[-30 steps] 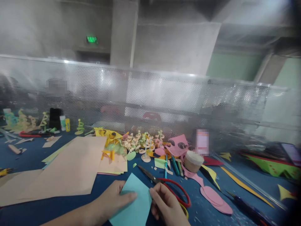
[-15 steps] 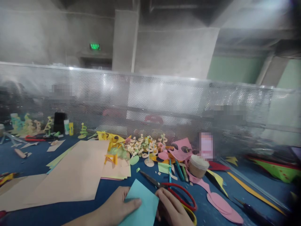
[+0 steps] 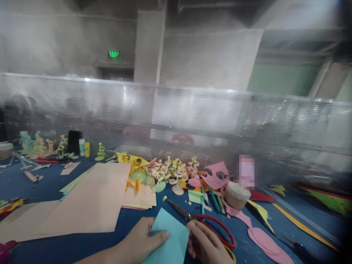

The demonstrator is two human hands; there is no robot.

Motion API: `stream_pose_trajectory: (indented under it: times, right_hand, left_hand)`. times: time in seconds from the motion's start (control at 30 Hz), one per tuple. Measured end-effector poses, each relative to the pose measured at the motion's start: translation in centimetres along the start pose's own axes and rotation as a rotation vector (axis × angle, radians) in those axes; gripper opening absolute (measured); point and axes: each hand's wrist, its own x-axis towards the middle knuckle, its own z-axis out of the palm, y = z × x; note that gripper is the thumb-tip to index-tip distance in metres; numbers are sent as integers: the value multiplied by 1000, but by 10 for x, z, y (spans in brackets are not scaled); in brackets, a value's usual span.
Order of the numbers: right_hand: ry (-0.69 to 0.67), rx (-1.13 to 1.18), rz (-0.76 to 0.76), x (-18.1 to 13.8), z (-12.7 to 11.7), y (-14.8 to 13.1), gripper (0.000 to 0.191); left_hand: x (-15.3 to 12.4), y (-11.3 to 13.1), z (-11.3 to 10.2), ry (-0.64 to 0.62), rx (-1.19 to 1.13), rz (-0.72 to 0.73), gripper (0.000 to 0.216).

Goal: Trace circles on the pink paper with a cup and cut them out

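At the bottom edge my left hand pinches the left side of a light blue paper square, thumb lying across it. My right hand grips the same paper's right edge with curled fingers. Both hands hold the sheet just above the blue table. Red-handled scissors lie right behind my right hand, blades pointing up-left.
Large peach paper sheets lie to the left. Small cut paper figures, pink cutouts, pencils and a tape roll crowd the middle. A perforated metal screen closes the table's far side. Glue sticks stand far left.
The view has drifted a little to the left and upward, so my hands and the blue paper sit lower in the frame. Their hold on the paper is unchanged.
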Motion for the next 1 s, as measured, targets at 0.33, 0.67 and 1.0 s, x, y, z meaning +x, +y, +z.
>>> stream_pose_trajectory:
  times: [0.33, 0.67, 1.0]
  right_hand:
    - [-68, -28, -1, -2, 3, -4, 47]
    - [-42, -321, -64, 0, -2, 2, 52]
    - [-65, -412, -41, -3, -1, -4, 54]
  left_hand:
    - [0, 3, 1, 27, -5, -28, 60]
    - [-1, 4, 3, 51, 4, -70, 56]
    - [1, 3, 3, 27, -16, -30, 54]
